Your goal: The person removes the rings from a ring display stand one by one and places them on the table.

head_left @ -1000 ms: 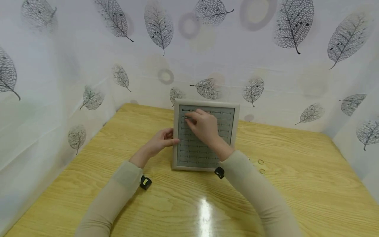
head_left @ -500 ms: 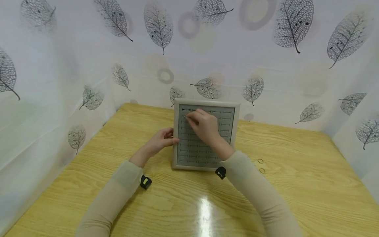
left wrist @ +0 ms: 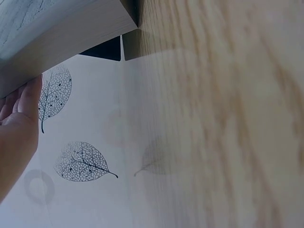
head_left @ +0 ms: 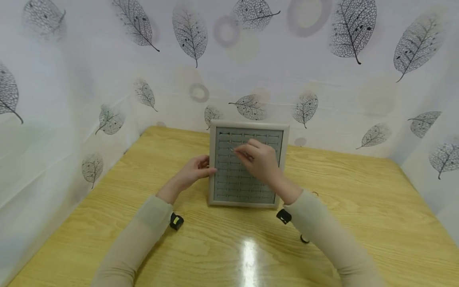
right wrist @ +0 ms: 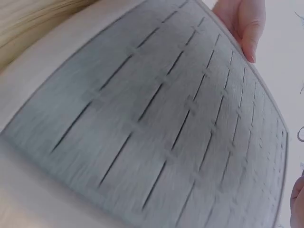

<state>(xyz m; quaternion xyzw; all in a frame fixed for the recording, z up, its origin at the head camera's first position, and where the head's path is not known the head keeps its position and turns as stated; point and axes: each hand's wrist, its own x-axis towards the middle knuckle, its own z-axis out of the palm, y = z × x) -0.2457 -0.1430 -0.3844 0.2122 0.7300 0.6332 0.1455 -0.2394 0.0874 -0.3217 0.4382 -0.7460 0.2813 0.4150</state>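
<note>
A ring display board (head_left: 247,189), grey with rows of slots and a pale frame, stands leaning back on the table. My left hand (head_left: 191,172) grips its left edge, thumb in front and fingers behind; the left wrist view shows the hand (left wrist: 19,123) against the frame's side. In front of the board's upper middle, my right hand (head_left: 259,159) pinches a small shiny ring (head_left: 231,149) at its fingertips. The ring is too small to see in detail. At the right edge of the right wrist view, only part of the right hand (right wrist: 298,204) shows.
A loose ring (head_left: 315,194) lies on the wooden table (head_left: 201,239), right of the board. A small dark round thing (head_left: 305,239) is partly behind the right sleeve. Leaf-patterned sheeting (head_left: 229,71) encloses the table's back and sides.
My right hand has drawn back from the upper left slots, moving right and slightly down, and the ring now shows at its fingertips. The left hand and board have stayed in place.
</note>
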